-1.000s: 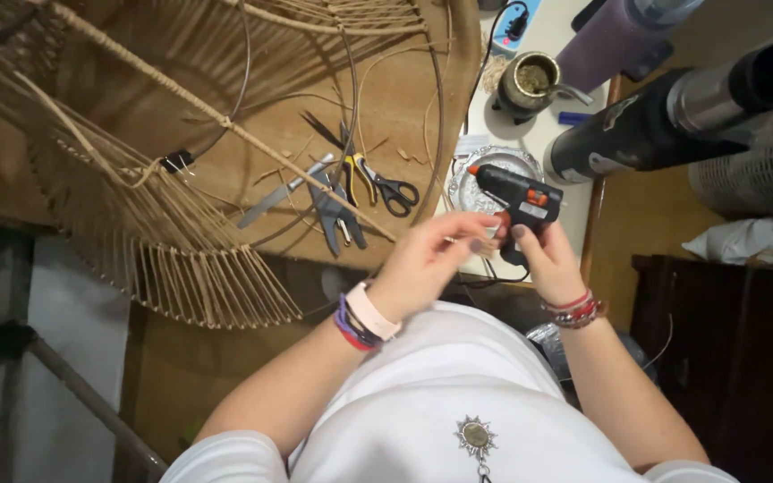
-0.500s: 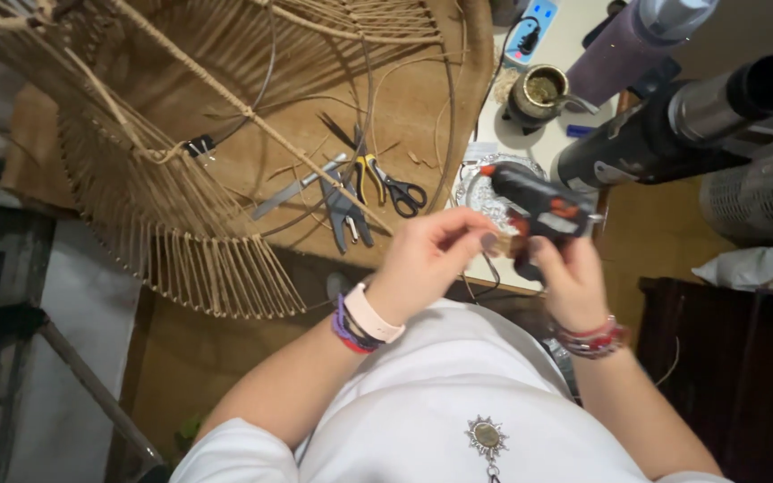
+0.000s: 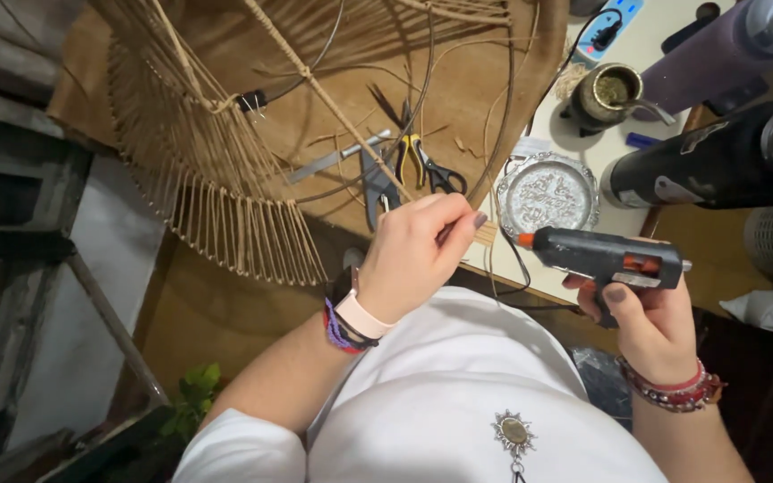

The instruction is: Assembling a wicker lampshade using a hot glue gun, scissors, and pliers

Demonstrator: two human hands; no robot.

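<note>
glue gun (image 3: 603, 255) now clear of left hand (image 3: 415, 252)

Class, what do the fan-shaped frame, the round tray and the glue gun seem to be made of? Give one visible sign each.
Fan-shaped frame: probably rattan or wicker, matte tan, thin rods bound in rows.
Round tray: likely metal, silvery, embossed and shiny.
Glue gun: seemingly plastic, smooth black body, orange tip, held in the right hand.
</note>
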